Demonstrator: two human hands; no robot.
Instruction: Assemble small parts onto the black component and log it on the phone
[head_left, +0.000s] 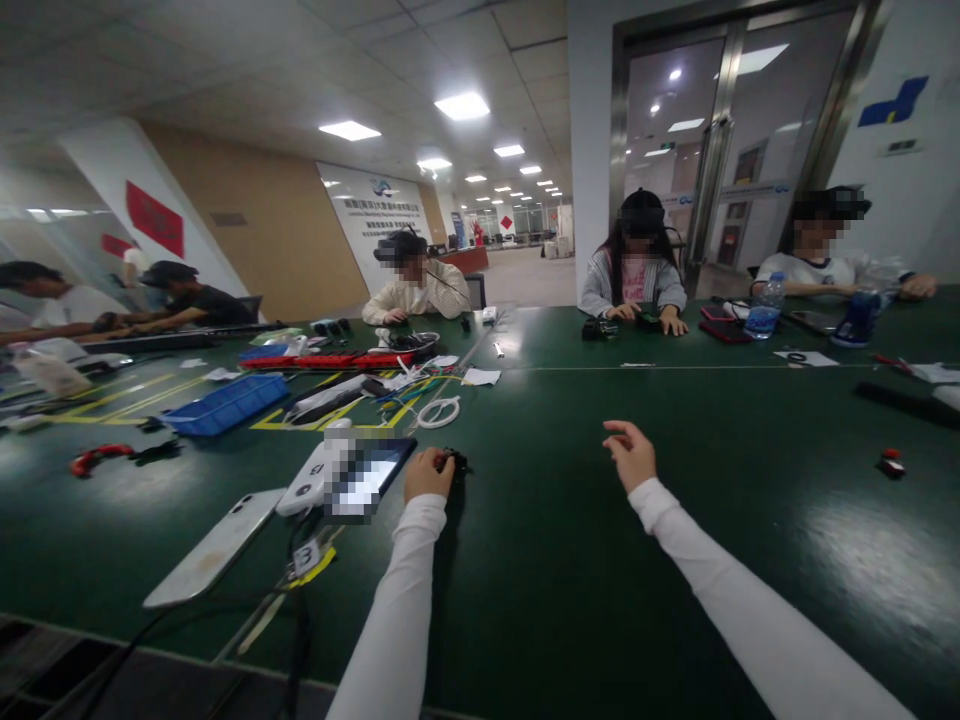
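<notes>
My left hand (426,474) rests low over the green table, its fingers closed round a small black object (460,462). The hand covers much of that object, so its kind cannot be made out. Just left of this hand lies a device with a lit screen (367,485), partly blurred out, with a white device (311,475) against it. My right hand (631,456) hovers over the table to the right, holding nothing, fingers apart and pointing left. Nearest the table edge on the left is a white phone (217,545), camera side up.
A blue tray (225,403), a white cable coil (439,412) and coloured wires lie left of centre. A small red and black object (891,463) sits far right. Across the table (540,560) several people work near water bottles (765,308). A black cable (300,620) crosses the front edge.
</notes>
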